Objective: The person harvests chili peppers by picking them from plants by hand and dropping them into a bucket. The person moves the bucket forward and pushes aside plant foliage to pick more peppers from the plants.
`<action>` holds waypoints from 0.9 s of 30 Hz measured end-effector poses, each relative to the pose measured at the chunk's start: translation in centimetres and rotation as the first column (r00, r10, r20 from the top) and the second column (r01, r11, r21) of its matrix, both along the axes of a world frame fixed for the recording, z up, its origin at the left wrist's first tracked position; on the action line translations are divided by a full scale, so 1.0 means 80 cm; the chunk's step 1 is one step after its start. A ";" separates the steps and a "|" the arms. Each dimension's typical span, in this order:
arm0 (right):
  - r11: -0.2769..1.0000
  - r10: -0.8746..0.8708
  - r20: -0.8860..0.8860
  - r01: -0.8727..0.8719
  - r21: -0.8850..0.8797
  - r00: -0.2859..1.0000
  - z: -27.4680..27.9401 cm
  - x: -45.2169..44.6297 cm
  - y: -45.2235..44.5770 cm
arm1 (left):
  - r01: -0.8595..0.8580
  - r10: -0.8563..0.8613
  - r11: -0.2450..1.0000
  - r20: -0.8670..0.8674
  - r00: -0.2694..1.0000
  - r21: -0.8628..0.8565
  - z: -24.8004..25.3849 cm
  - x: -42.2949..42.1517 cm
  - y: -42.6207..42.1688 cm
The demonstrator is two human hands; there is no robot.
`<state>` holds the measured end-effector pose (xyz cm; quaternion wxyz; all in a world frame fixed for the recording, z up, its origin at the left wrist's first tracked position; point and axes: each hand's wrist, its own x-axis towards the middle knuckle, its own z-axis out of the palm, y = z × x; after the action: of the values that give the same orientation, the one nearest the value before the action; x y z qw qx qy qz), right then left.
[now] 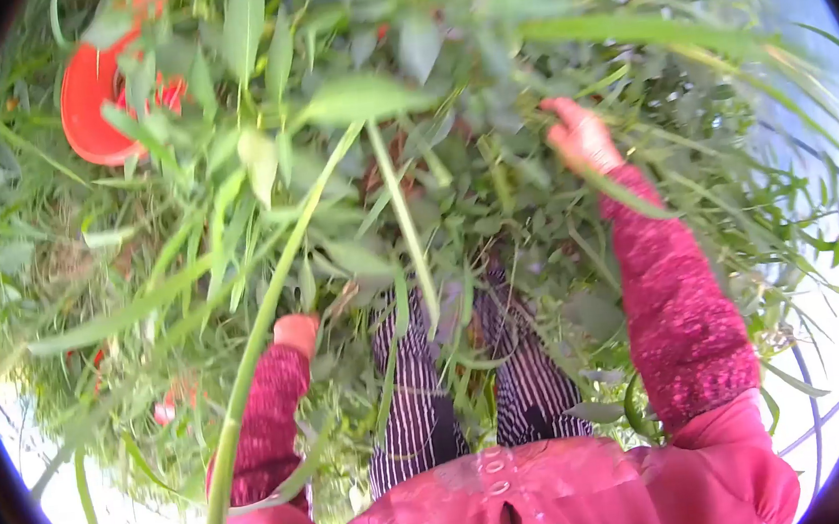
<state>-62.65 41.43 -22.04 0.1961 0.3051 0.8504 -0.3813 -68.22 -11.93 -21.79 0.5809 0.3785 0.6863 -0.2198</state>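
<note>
My right hand (pixel 583 138) reaches forward into the dense green leaves (pixel 521 168), its visible fingertips apart and nothing seen between them. It is a little blurred. Lower and to the left, my left hand (pixel 296 332) is low among the plants, near my knee. Leaves cover most of its fingers, so what it touches or holds is hidden. A long green stalk (pixel 270 320) with narrow leaves crosses the view close to the camera, in front of my left sleeve (pixel 270 405).
A red plastic bucket or basin (pixel 87 106) with red pieces by it sits in the foliage at upper left. Another reddish object (pixel 177 398) shows at lower left, partly covered. My legs in striped trousers (pixel 411 392) stand among the plants. Bluish sheeting (pixel 790 50) lies at right.
</note>
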 end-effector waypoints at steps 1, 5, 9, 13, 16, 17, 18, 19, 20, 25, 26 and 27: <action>0.989 0.103 -0.037 -0.098 0.112 0.994 -0.009 0.007 -0.002 | 0.080 -0.080 0.995 -0.001 0.997 0.059 0.000 0.003 0.007; 0.984 0.121 0.052 -0.126 0.125 0.991 0.017 -0.005 -0.022 | 0.069 -0.101 0.966 0.116 0.988 0.249 0.104 -0.082 0.206; 0.825 0.391 0.067 -0.383 0.416 0.918 0.032 -0.039 -0.048 | -0.290 0.142 0.437 0.253 0.957 0.852 0.166 -0.138 0.385; 0.769 0.570 -0.223 -0.418 0.483 0.791 0.081 -0.125 -0.057 | 0.142 0.308 0.063 -0.154 0.939 0.988 0.123 -0.232 0.517; 0.632 0.675 -0.325 -0.292 0.718 0.662 0.107 -0.206 -0.035 | 0.268 0.206 0.311 -0.340 0.918 0.912 0.093 -0.322 0.523; 0.617 0.650 -0.295 -0.260 0.743 0.701 0.100 -0.217 -0.018 | 0.295 0.151 0.509 -0.421 0.895 0.809 0.086 -0.336 0.513; 0.606 0.616 -0.268 -0.228 0.762 0.741 0.093 -0.225 -0.002 | 0.311 0.073 0.684 -0.487 0.871 0.660 0.079 -0.348 0.503; 0.627 0.531 -0.144 -0.272 0.730 0.835 0.080 -0.220 0.018 | 0.281 0.098 0.752 -0.523 0.847 0.596 0.070 -0.354 0.487; 0.629 0.416 -0.052 -0.247 0.737 0.908 0.065 -0.202 0.029 | 0.240 0.126 0.810 -0.559 0.820 0.535 0.059 -0.354 0.466; 0.748 0.345 0.427 -0.520 0.413 0.836 0.050 -0.069 0.049 | 0.052 0.260 0.848 -0.501 0.825 0.527 0.053 -0.300 0.354; 0.802 0.310 0.459 -0.488 0.343 0.832 0.047 -0.042 0.042 | -0.015 0.344 0.819 -0.470 0.813 0.573 0.051 -0.282 0.333; 0.840 0.280 0.441 -0.440 0.316 0.853 0.047 -0.019 0.032 | 0.045 0.346 0.787 -0.500 0.793 0.616 0.058 -0.265 0.320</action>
<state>-64.21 43.97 -18.28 0.3576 0.2377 0.8991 -0.0856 -89.39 13.69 -17.15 0.2049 0.3952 0.8942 -0.0480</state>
